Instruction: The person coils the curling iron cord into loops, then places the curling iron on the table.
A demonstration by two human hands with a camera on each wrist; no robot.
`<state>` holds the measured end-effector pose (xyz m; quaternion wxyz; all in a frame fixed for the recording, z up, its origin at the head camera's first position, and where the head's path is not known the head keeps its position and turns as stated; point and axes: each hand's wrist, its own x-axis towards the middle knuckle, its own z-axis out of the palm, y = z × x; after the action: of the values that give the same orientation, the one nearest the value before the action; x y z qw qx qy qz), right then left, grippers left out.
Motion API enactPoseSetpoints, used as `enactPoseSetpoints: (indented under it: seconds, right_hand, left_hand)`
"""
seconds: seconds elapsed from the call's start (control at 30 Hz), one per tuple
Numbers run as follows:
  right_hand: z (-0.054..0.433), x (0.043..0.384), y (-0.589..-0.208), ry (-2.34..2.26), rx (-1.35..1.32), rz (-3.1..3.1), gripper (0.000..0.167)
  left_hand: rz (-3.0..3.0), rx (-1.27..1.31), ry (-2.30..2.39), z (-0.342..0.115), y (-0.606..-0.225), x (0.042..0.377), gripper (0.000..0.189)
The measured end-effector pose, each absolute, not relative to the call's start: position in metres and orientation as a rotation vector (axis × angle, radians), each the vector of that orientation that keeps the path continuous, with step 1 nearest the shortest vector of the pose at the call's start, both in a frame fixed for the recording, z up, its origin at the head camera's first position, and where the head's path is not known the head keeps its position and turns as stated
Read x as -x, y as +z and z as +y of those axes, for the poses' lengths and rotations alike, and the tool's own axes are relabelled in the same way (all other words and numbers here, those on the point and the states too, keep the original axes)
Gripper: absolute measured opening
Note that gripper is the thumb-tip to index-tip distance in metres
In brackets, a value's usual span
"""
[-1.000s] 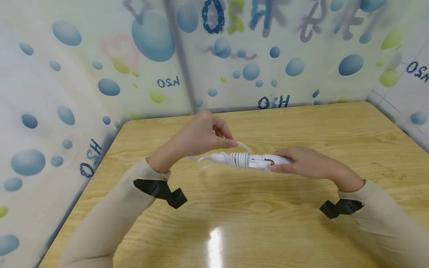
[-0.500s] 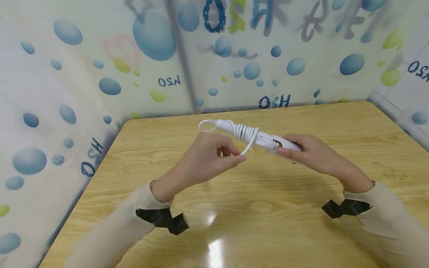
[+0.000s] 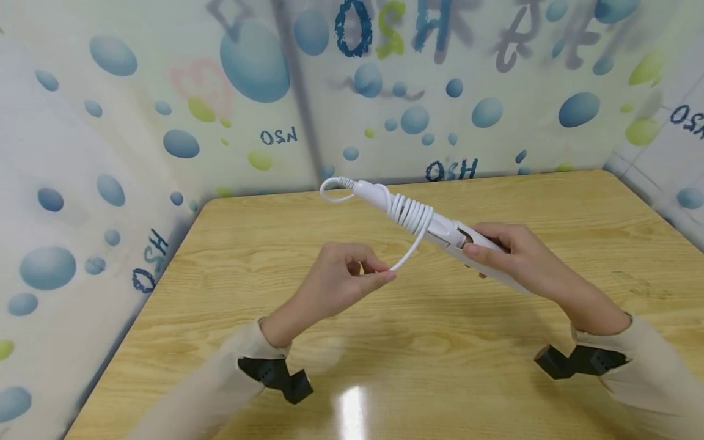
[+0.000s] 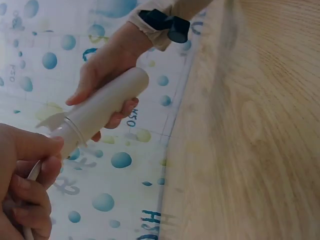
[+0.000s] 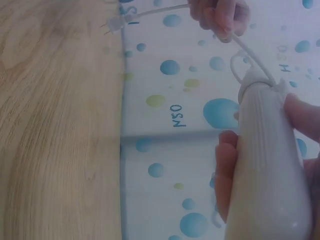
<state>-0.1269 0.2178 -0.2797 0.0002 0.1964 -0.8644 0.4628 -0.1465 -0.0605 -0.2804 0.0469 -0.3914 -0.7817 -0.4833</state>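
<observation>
My right hand grips a white hair straightener above the table, its cord end tilted up to the left. Several turns of white cord wrap its narrower part, and a small loop shows at the tip. Thumb and fingers of my left hand pinch the free length of cord lower down, left of the straightener. In the right wrist view, the cord runs on past the left hand to a two-pin plug. The left wrist view shows the straightener's wide rounded end in the right hand.
Below both hands lies a wooden table with a bright glare spot near the front. Behind it and at the left stands a wall covering with blue and green drops. Black wrist cameras are strapped to both sleeves.
The left hand has come from behind the straightener down to its near side, drawing the cord along. The straightener has gone from nearly level to tilted, cord end raised.
</observation>
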Motion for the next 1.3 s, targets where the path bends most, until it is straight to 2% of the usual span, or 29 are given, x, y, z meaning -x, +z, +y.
enactPoseSetpoints:
  seconds: [0.17,0.27,0.6,0.8,1.0,1.2,1.3]
  right_hand:
    - [0.221,0.126,-0.282,1.532,-0.666,-2.659,0.027]
    - [0.224,0.128,-0.284,1.591,-0.688,-2.615,0.027]
    - [0.236,0.129,-0.28,1.664,-0.699,-2.572,0.022]
    - [0.241,0.13,-0.278,1.743,-0.774,-2.547,0.029]
    - [0.243,0.132,-0.277,1.723,-0.824,-2.567,0.033]
    - [0.244,0.131,-0.279,1.72,-0.881,-2.572,0.037]
    - [0.243,0.132,-0.279,1.685,-0.915,-2.586,0.039]
  left_hand:
    - [-2.3,1.189,-1.658,-0.055,-0.3,0.159,0.004]
    - [-2.223,1.242,-1.765,-0.056,-0.309,0.169,0.008]
    - [-2.272,1.718,-1.889,-0.068,-0.32,0.199,0.035]
    - [-2.281,1.547,-2.045,-0.069,-0.322,0.213,0.028]
    - [-2.371,1.661,-2.031,-0.068,-0.323,0.225,0.029]
    - [-2.536,1.445,-1.933,-0.068,-0.324,0.234,0.02]
    - [-2.586,1.483,-1.863,-0.071,-0.326,0.239,0.017]
